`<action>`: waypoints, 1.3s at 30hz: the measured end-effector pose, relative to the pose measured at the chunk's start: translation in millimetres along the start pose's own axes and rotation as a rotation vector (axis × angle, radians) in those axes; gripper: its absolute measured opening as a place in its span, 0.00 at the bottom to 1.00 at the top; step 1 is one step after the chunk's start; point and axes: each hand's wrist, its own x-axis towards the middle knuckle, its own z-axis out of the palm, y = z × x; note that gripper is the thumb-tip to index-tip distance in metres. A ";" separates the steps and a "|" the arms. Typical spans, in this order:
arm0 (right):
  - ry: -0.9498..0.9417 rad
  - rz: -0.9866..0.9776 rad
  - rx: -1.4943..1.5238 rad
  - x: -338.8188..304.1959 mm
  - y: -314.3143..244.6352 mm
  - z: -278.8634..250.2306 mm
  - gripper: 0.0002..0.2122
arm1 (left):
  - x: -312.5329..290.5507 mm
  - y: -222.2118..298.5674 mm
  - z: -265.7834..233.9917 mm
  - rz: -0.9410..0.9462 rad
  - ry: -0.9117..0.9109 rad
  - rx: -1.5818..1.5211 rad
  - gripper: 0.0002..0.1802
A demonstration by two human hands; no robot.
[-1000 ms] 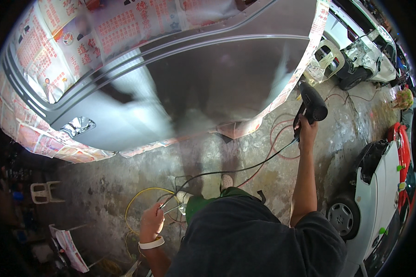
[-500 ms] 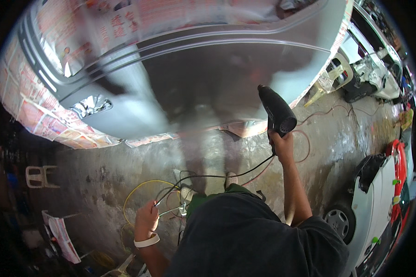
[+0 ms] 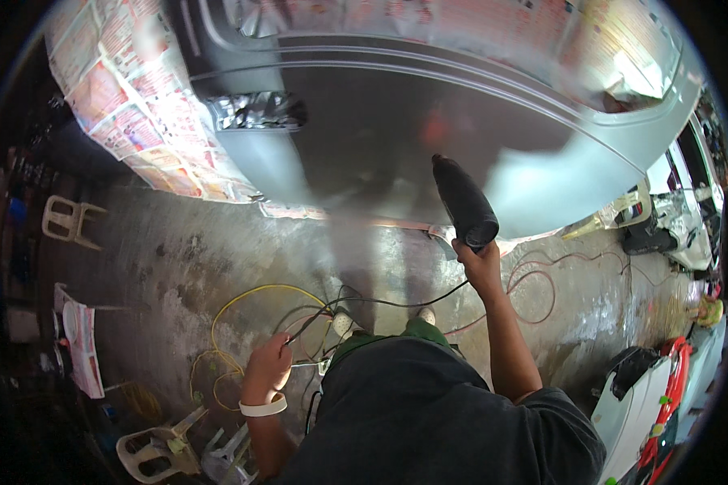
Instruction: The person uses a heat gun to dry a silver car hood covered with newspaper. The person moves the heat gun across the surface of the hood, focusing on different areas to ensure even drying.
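My right hand [image 3: 479,263] is wrapped round the handle of a black heat gun [image 3: 465,202]. Its narrow nozzle points away from me, at the grey side panel of a vehicle [image 3: 364,137]; I cannot tell how wide the gap is. A small reddish glow shows on the panel beyond the tip. A black cord [image 3: 380,302] runs from the gun's handle across my front to my left hand [image 3: 267,368], whose fingers are closed round it at the lower left. Crumpled foil [image 3: 259,111] fills an opening in the panel further left.
Printed masking paper [image 3: 154,105] covers other parts of the vehicle. A yellow hose [image 3: 251,293] and a reddish hose [image 3: 552,295] lie coiled on the floor by my feet. Plastic chairs [image 3: 73,218] stand at the left; loose car parts [image 3: 635,408] lie at the lower right.
The heat gun has moved left along the panel, closer to the foil-filled opening. My view has turned with it. Both hands keep their hold on the gun and the cord.
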 end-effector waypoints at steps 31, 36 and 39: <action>-0.439 -0.546 -0.488 60.0 -74.5 444.1 0.22 | 5.4 -170.6 -41.7 -0.290 0.118 -0.132 0.17; -0.439 -0.509 -0.523 54.4 -43.6 405.2 0.25 | 39.7 -225.6 -27.8 -0.175 0.169 -0.100 0.15; -0.435 -0.465 -0.492 51.1 -28.0 366.6 0.24 | 62.8 -234.7 -25.3 -0.209 0.070 -0.090 0.15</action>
